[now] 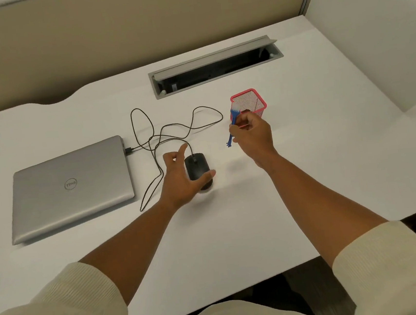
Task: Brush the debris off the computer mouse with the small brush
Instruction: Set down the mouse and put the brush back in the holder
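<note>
A black wired computer mouse (196,167) lies on the white desk (233,218) near the middle. My left hand (182,180) curls around it, thumb on its right side and fingers spread on its left, touching the mouse. A small blue brush (233,119) with white bristles at its top is held upright in my right hand (251,134), just in front of a pink mesh pen cup (250,102). The brush is to the right of the mouse and apart from it.
A closed silver laptop (72,188) lies to the left, with the mouse's black cable (154,137) looping from its side across the desk. A grey cable hatch (214,66) stands open at the back. Beige partition walls surround the desk.
</note>
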{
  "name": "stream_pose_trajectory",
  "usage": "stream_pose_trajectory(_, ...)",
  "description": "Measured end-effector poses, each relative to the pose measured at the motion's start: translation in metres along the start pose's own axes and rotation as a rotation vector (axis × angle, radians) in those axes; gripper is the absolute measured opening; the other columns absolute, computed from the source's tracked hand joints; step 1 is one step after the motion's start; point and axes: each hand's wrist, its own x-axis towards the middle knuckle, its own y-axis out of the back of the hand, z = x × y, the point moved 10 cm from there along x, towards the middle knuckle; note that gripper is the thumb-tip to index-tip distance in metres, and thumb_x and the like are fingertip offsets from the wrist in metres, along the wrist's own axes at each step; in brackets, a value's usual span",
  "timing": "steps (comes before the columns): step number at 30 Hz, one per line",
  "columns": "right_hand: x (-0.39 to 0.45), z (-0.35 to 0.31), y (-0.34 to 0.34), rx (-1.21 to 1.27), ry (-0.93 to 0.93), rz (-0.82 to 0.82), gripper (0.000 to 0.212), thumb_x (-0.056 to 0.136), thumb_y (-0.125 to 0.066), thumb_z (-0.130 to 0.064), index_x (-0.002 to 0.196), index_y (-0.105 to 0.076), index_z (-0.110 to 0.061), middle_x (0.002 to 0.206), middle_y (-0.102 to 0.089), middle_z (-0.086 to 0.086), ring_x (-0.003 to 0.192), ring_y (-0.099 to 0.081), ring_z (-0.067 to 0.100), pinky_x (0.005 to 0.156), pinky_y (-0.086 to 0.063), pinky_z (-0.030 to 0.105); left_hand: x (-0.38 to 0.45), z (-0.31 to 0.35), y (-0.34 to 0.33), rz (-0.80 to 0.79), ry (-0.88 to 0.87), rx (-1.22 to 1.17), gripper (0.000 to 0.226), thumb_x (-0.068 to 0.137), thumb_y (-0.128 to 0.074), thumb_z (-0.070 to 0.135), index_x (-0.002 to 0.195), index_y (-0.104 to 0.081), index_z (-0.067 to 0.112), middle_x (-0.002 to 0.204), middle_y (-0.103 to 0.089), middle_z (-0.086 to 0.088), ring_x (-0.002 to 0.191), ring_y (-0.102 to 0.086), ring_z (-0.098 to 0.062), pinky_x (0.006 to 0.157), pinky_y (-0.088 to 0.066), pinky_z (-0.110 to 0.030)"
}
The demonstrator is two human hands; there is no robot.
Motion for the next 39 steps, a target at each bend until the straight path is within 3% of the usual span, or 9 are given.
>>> stream_pose_trajectory(5,0.020,-0.022,0.006,-0.048,0.088,-0.026,0.017,0.090,-0.071,-0.010,0.105,-0.063,-0.013,0.109,-0.068,0.007,0.099,-0.066,0.024,0.085,-0.061,0.038,0.022,0.047,0.013,0.108,-0.045,-0.128,0.047,0.089,-0.068,0.053,0.129,-0.057,0.033,0.112,-0.056,0.009,0.090,-0.056,-0.006,0.074,-0.043,-0.014)
stream_pose_trajectory(9,0.037,-0.037,0.013,-0.082,0.160,-0.041,0.019,0.090,-0.071,-0.013,0.103,-0.059,-0.020,0.108,-0.066,0.002,0.094,-0.061,0.017,0.068,-0.048,0.014,0.048,0.090,0.018,0.167,-0.071,-0.207,0.033,0.096,-0.062,0.047,0.124,-0.063,0.030,0.100,-0.064,0.016,0.085,-0.060,-0.003,0.071,-0.046,-0.011)
stream_pose_trajectory(14,0.057,-0.047,0.021,-0.091,0.201,-0.079,0.028,0.090,-0.072,-0.014,0.115,-0.061,-0.014,0.116,-0.068,0.005,0.096,-0.061,0.018,0.078,-0.050,0.023,0.076,0.136,0.011,0.180,-0.132,-0.185,0.033,0.099,-0.059,0.042,0.128,-0.062,0.027,0.109,-0.065,0.016,0.095,-0.061,0.003,0.073,-0.045,-0.004)
stream_pose_trajectory(20,0.080,-0.052,0.032,-0.152,0.227,-0.132,0.032,0.088,-0.074,-0.018,0.117,-0.060,-0.015,0.117,-0.068,0.003,0.099,-0.063,0.020,0.082,-0.055,0.028,0.104,0.167,0.009,0.201,-0.140,-0.232,0.039,0.102,-0.057,0.032,0.138,-0.058,0.018,0.116,-0.064,0.005,0.090,-0.061,-0.009,0.067,-0.045,0.000)
stream_pose_trajectory(23,0.090,-0.053,0.035,-0.188,0.242,-0.128,0.029,0.089,-0.074,-0.019,0.115,-0.060,-0.017,0.116,-0.069,0.003,0.094,-0.061,0.018,0.076,-0.050,0.022,0.117,0.178,0.011,0.211,-0.138,-0.214,0.038,0.101,-0.058,0.034,0.136,-0.061,0.021,0.113,-0.064,0.008,0.093,-0.059,-0.009,0.068,-0.044,-0.005)
stream_pose_trajectory(29,0.100,-0.057,0.036,-0.222,0.252,-0.151,0.030,0.092,-0.071,-0.018,0.120,-0.063,-0.011,0.118,-0.071,0.008,0.100,-0.066,0.020,0.093,-0.057,0.040,0.139,0.192,0.007,0.179,-0.130,-0.171,0.033,0.096,-0.066,0.029,0.128,-0.066,0.018,0.104,-0.066,0.009,0.089,-0.059,-0.008,0.071,-0.044,-0.011)
stream_pose_trajectory(31,0.101,-0.057,0.036,-0.222,0.253,-0.161,0.030,0.093,-0.070,-0.017,0.121,-0.063,-0.010,0.118,-0.071,0.009,0.105,-0.067,0.024,0.096,-0.056,0.043,0.144,0.194,0.004,0.162,-0.129,-0.156,0.031,0.095,-0.068,0.027,0.124,-0.069,0.015,0.105,-0.069,0.004,0.092,-0.061,-0.010,0.079,-0.051,-0.021)
stream_pose_trajectory(36,0.105,-0.053,0.038,-0.225,0.236,-0.171,0.033,0.091,-0.072,-0.015,0.122,-0.062,-0.008,0.118,-0.071,0.009,0.106,-0.068,0.026,0.095,-0.057,0.041,0.151,0.194,-0.003,0.114,-0.112,-0.159,0.027,0.094,-0.069,0.025,0.118,-0.073,0.014,0.107,-0.072,-0.001,0.096,-0.066,-0.016,0.089,-0.056,-0.034)
stream_pose_trajectory(39,0.108,-0.051,0.043,-0.191,0.233,-0.156,0.034,0.090,-0.074,-0.018,0.120,-0.060,-0.011,0.121,-0.069,0.007,0.102,-0.065,0.019,0.082,-0.056,0.025,0.155,0.190,-0.006,0.096,-0.103,-0.146,0.023,0.092,-0.071,0.026,0.113,-0.074,0.016,0.100,-0.071,0.003,0.093,-0.067,-0.016,0.086,-0.057,-0.034)
